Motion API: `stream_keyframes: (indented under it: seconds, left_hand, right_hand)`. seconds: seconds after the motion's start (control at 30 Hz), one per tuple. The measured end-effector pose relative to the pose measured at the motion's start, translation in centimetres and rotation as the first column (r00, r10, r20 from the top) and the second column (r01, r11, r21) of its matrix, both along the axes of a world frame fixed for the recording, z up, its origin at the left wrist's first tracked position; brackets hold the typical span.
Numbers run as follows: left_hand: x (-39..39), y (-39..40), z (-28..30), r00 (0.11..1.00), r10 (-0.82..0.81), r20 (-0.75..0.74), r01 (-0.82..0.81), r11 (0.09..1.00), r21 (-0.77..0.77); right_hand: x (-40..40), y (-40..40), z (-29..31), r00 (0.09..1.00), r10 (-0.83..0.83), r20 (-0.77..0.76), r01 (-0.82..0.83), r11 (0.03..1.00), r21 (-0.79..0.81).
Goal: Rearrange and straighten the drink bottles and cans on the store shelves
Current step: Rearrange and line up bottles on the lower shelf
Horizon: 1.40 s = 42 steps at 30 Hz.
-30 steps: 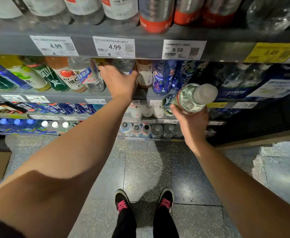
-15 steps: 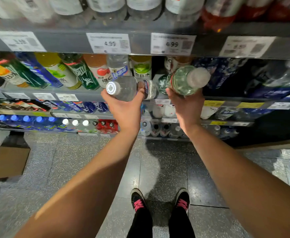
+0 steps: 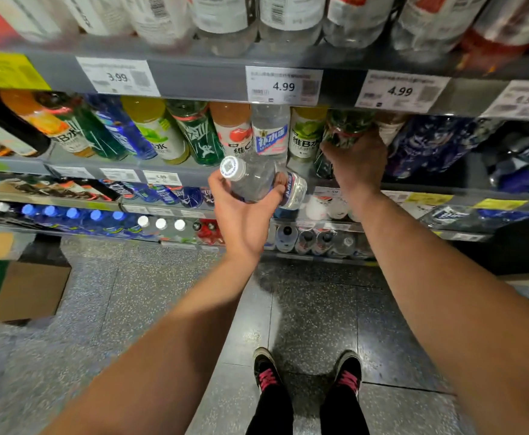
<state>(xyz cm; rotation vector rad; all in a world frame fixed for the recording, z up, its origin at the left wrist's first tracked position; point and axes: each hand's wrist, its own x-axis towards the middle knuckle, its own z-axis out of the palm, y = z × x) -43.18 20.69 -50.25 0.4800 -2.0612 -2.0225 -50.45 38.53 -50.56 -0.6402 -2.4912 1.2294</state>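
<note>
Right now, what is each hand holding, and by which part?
The left hand holds a clear water bottle round its shoulder, below the white cap. The right hand grips the green-labelled bottle on the shelf, round its body.

Grey metal shelf (image 3: 194, 78), front rail carrying price tags (image 3: 283, 86) reading 3.99, 4.99, 4.99. Clear bottles (image 3: 222, 23) stand along it. Next shelf down (image 3: 78, 166) bears a row of coloured drink bottles (image 3: 155, 130). Lower tiers hold blue-capped bottles (image 3: 72, 213). Speckled grey floor (image 3: 137, 293); cardboard box (image 3: 26, 290) rests on it at left.

Clear glossy plastic bottle (image 3: 258, 183)
</note>
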Motion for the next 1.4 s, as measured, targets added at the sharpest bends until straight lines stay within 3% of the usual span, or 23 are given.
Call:
stream_keyframes:
  seconds: [0.17,0.27,0.37,0.53,0.63,0.7,0.77,0.83,0.93,1.03,1.4]
  left_hand:
    - [-0.2,1.2,0.7,0.995,-0.096,0.004,0.096,0.994,-0.051]
    - [-0.5,2.1,1.1,0.990,-0.137,0.017,0.138,0.984,-0.114]
    - [-0.2,3.4,1.7,0.976,-0.216,0.023,0.216,0.955,-0.202]
    - [1.0,6.1,2.2,0.943,-0.331,0.026,0.328,0.915,-0.236]
    - [0.8,6.9,1.9,0.880,-0.475,-0.017,0.460,0.860,-0.222]
    - [-0.3,7.2,1.9,0.921,-0.387,-0.046,0.359,0.889,-0.284]
    - [-2.0,7.3,1.5,0.989,-0.134,-0.067,0.099,0.919,-0.381]
    - [-3.7,7.6,1.4,0.998,0.024,-0.055,-0.048,0.868,-0.494]
    - [-5.6,7.8,1.1,0.997,0.069,-0.017,-0.066,0.801,-0.595]
    - [-7.0,7.9,0.9,0.992,0.129,-0.008,-0.108,0.796,-0.596]
    - [-10.0,8.0,0.6,0.944,0.325,0.056,-0.243,0.800,-0.548]
  right_hand:
    - [4.9,-1.3,0.6,0.990,-0.098,-0.105,0.080,0.983,-0.168]
    - [8.8,-2.1,0.9,0.984,0.164,-0.076,-0.179,0.938,-0.297]
    - [9.2,-1.9,0.1,0.930,0.367,0.011,-0.354,0.905,-0.238]
    - [8.6,-0.2,1.4,0.945,0.323,0.054,-0.317,0.943,-0.099]
    - [10.5,1.9,1.5,0.978,0.206,-0.009,-0.205,0.967,-0.154]
    - [11.9,3.7,1.2,0.996,0.084,-0.042,-0.090,0.976,-0.198]
    - [12.9,5.9,0.9,0.996,-0.038,-0.082,0.023,0.983,-0.180]
    - [13.8,8.4,1.0,0.979,-0.164,-0.123,0.137,0.969,-0.205]
    - [14.2,12.0,1.2,0.935,-0.291,-0.202,0.232,0.934,-0.271]
    - [13.9,15.1,1.4,0.895,-0.395,-0.208,0.328,0.898,-0.293]
    - [10.1,20.5,0.6,0.871,-0.427,-0.242,0.437,0.900,-0.013]
